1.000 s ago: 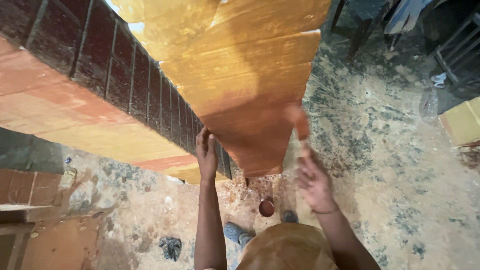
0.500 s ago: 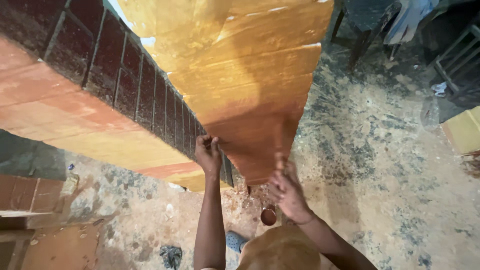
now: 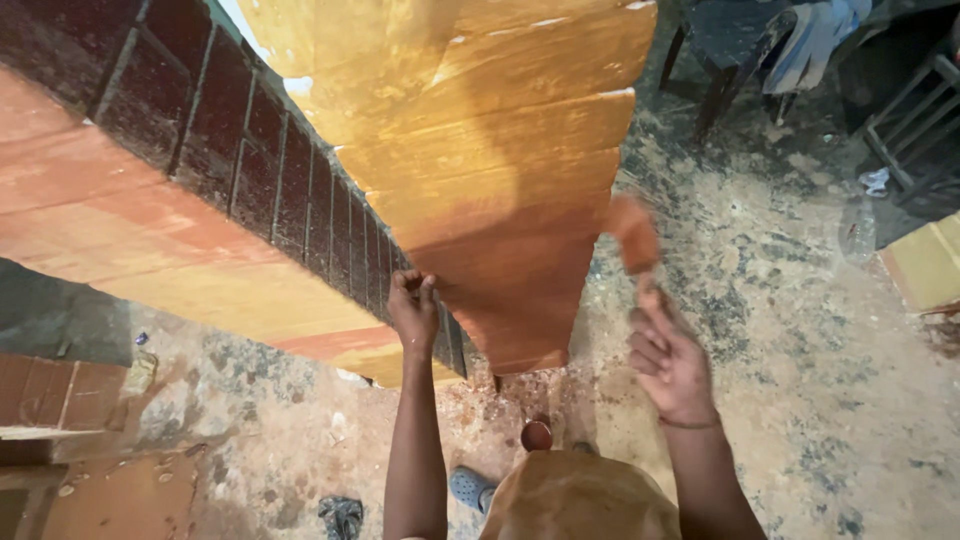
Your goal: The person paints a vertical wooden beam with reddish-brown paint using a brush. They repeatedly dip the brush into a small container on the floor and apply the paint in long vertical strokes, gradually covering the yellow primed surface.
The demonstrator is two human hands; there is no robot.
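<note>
A tall plank panel stands in front of me, golden at the top and stained reddish-brown toward its lower end. My left hand grips the panel's left edge, where a dark slatted frame meets it. To the right of the panel, my right hand is raised and shut on a brush. Its reddish-brown head is blurred and sits just off the panel's right edge.
A small round tin sits on the speckled concrete floor by my blue shoe. An orange-stained board lies at left. A dark chair with cloth stands at top right, near a yellow box. A rag lies below.
My right hand has swung the brush from the panel's lower end out to the right and upward. The left hand has kept its grip on the edge.
</note>
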